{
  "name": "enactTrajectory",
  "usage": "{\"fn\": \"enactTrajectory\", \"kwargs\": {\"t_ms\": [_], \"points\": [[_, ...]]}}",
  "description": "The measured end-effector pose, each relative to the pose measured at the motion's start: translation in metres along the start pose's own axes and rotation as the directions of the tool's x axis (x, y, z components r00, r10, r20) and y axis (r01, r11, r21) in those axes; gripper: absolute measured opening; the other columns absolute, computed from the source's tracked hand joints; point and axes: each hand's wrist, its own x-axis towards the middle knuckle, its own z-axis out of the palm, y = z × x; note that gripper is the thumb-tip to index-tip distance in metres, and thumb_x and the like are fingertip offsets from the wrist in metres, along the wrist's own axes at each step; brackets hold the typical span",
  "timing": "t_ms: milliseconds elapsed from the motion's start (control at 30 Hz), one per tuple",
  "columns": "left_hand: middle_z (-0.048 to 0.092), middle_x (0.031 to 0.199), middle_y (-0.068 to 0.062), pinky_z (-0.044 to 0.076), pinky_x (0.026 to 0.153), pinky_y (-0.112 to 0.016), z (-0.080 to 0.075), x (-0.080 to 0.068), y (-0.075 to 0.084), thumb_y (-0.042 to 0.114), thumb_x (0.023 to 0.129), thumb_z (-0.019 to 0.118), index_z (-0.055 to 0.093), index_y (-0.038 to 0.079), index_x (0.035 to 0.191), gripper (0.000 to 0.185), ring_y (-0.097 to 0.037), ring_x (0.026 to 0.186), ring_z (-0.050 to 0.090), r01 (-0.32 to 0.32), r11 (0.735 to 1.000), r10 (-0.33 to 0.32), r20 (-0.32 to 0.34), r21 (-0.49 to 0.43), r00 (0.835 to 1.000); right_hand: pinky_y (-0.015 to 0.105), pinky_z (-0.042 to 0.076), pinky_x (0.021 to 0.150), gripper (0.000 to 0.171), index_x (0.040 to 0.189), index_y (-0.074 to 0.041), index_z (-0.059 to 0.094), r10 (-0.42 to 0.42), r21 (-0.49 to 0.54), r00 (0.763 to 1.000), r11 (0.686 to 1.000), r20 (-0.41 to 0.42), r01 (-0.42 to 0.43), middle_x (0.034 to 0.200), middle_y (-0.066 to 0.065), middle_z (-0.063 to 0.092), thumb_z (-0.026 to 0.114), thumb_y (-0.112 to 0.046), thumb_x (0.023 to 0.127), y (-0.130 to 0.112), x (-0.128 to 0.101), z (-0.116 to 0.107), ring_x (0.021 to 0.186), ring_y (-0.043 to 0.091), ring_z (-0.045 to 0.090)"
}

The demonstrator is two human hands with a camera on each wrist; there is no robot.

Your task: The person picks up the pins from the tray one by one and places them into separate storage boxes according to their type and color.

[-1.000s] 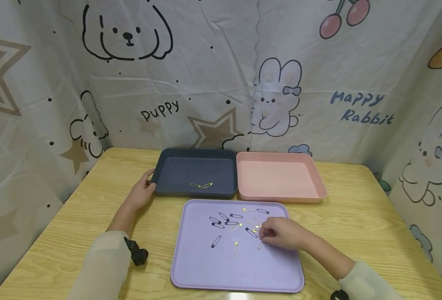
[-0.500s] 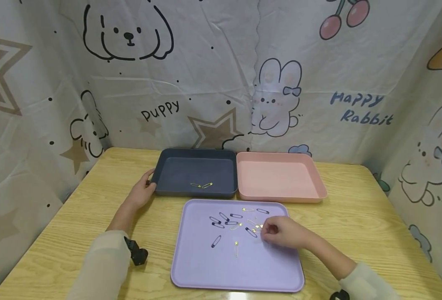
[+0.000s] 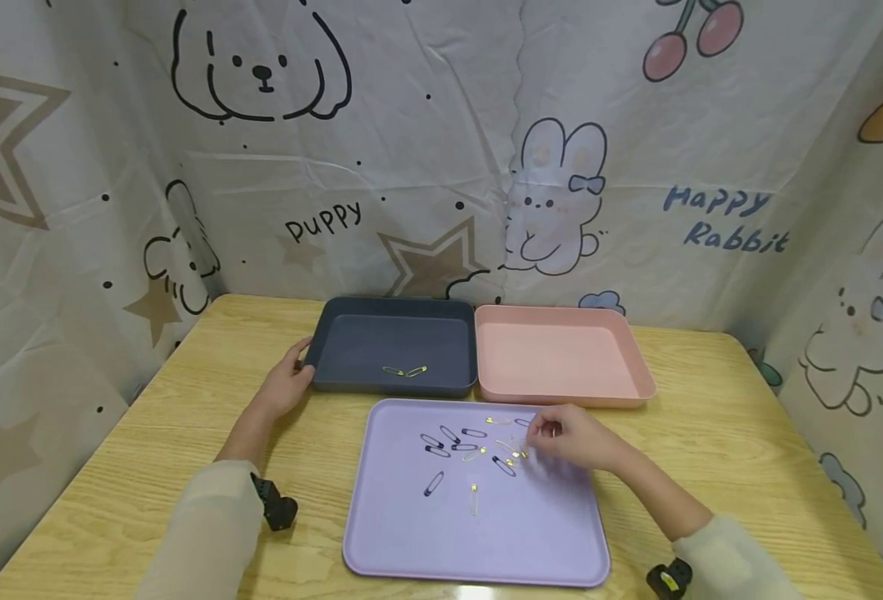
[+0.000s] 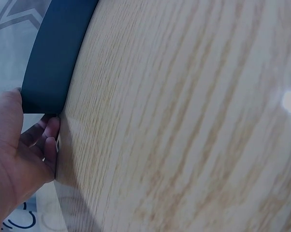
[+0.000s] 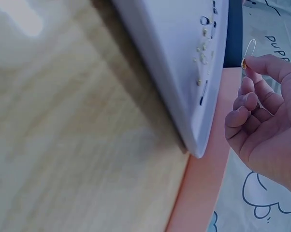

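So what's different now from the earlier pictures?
The right hand has lifted from the lavender tray and moved forward, toward the pink tray, pinching a gold safety pin it picked up. The left hand stays at the side of the dark tray; two gold pins inside lie as before.

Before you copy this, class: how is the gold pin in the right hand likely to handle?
The pin is probably stiff: its narrow loop keeps its shape with one end free. It is likely very light, being mostly thin wire. It may twist or slip, since the right hand pinches only its small gold end.
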Motion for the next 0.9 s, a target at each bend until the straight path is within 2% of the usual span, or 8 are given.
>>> {"fn": "enactTrajectory", "kwargs": {"t_ms": [367, 500, 900], "points": [[0.037, 0.138, -0.03, 0.032, 0.101, -0.056, 0.001, 0.002, -0.003, 0.021, 0.097, 0.032, 0.01, 0.014, 0.152, 0.059, -0.041, 0.124, 0.038, 0.002, 1.0, -0.002, -0.002, -0.012, 1.0, 0.021, 0.038, 0.058, 0.008, 0.084, -0.007, 0.066, 0.056, 0.007, 0.997, 0.998, -0.054, -0.056, 0.073, 0.0, 0.054, 0.065, -0.015, 0.085, -0.014, 0.021, -0.017, 0.069, 0.013, 0.046], [0.034, 0.14, -0.031, 0.032, 0.101, -0.056, 0.001, 0.002, -0.004, 0.021, 0.098, 0.033, 0.008, 0.016, 0.152, 0.06, -0.042, 0.127, 0.036, -0.001, 1.0, 0.001, 0.006, -0.029, 1.0, 0.022, 0.038, 0.059, 0.008, 0.085, -0.007, 0.066, 0.075, -0.022, 0.995, 0.997, -0.07, -0.076, 0.073, 0.0, 0.053, 0.064, -0.015, 0.084, -0.016, 0.032, -0.02, 0.07, 0.015, 0.046], [0.036, 0.139, -0.03, 0.035, 0.095, -0.051, 0.0, 0.003, -0.005, 0.021, 0.098, 0.033, 0.009, 0.016, 0.152, 0.059, -0.039, 0.123, 0.038, -0.013, 1.0, 0.013, -0.001, -0.023, 1.0, 0.026, 0.04, 0.062, 0.01, 0.082, -0.009, 0.066, 0.06, -0.023, 0.995, 0.998, -0.083, -0.062, 0.074, 0.0, 0.054, 0.062, -0.017, 0.085, -0.028, 0.063, -0.026, 0.07, 0.015, 0.048]]}}
